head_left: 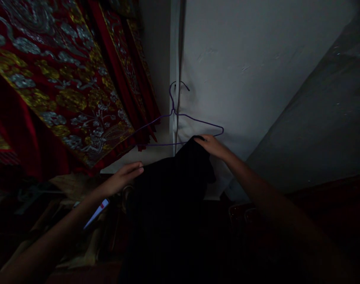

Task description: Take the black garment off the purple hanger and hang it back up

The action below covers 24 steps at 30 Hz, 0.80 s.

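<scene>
A black garment [174, 189] is stretched between my two hands; the dark hides its exact kind. My left hand [128, 175] pinches its upper left edge between thumb and fingers. At the upper right corner, my right hand [211, 145] grips the cloth, close to the lower bar of a purple wire hanger [197, 119]. That hanger hangs by its hook at a pale vertical strip on the wall, and its right end is bare. Part of the garment's right corner overlaps the hanger's lower bar in view; whether they touch I cannot tell.
Red cloth with gold and silver embroidery [70, 98] hangs at the left, beside the hanger's left end. Behind the hanger is a pale wall [242, 59]. A small white and red item [97, 213] lies among dim clutter below my left arm. The lower area is very dark.
</scene>
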Motion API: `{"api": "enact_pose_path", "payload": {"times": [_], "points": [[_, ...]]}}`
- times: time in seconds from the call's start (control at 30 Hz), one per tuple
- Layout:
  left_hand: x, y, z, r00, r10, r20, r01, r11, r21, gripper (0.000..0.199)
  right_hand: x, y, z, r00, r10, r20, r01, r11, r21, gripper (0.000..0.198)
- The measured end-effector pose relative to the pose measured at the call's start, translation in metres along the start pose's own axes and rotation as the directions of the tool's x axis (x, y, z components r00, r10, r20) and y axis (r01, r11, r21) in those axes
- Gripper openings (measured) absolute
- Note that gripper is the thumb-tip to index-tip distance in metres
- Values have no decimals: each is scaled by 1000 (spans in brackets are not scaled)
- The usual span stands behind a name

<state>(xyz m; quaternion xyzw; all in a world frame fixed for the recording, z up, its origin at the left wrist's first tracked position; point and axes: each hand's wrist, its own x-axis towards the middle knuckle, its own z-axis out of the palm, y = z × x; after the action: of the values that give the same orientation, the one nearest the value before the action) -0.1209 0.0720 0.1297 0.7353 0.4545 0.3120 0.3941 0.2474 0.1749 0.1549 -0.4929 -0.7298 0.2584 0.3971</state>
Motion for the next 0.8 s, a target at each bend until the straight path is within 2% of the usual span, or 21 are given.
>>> {"api": "enact_pose_path", "payload": {"times": [0.07,0.13,0.23,0.33,0.43,0.53,0.63,0.7,0.77,0.8], "points": [[1,-3,-12,998,26,49,-38,958,285,33,-3,4,-7,999,-6,-33,5,1000,-25,34],[5,-7,-26,999,19,43,-39,852,522,30,-10,4,-19,994,-49,-99,40,994,-97,37],[14,-5,-39,990,50,-132,49,757,651,29,-22,-1,-37,987,-76,-143,47,980,-195,41],[27,6,-38,936,157,-316,76,785,614,34,-31,-7,-46,997,-6,-79,-9,982,-191,44],[49,23,-31,873,218,-436,-12,904,427,34,-42,-12,-46,997,65,52,-57,990,-131,45],[73,41,-27,834,200,-514,-114,974,194,37,-57,-17,-43,975,8,221,4,999,-52,36],[85,63,-28,836,193,-514,-172,981,88,33,-73,-21,-40,947,-91,308,97,995,-3,31],[84,76,-28,857,248,-452,-225,969,104,30,-81,-21,-40,970,-120,213,133,990,-46,41],[79,85,-27,881,274,-386,-248,962,116,28,-84,-15,-44,991,-131,-32,127,985,-119,56],[76,87,-27,895,257,-365,-237,966,99,28,-84,-11,-47,977,-133,-168,110,984,-140,63]]}}
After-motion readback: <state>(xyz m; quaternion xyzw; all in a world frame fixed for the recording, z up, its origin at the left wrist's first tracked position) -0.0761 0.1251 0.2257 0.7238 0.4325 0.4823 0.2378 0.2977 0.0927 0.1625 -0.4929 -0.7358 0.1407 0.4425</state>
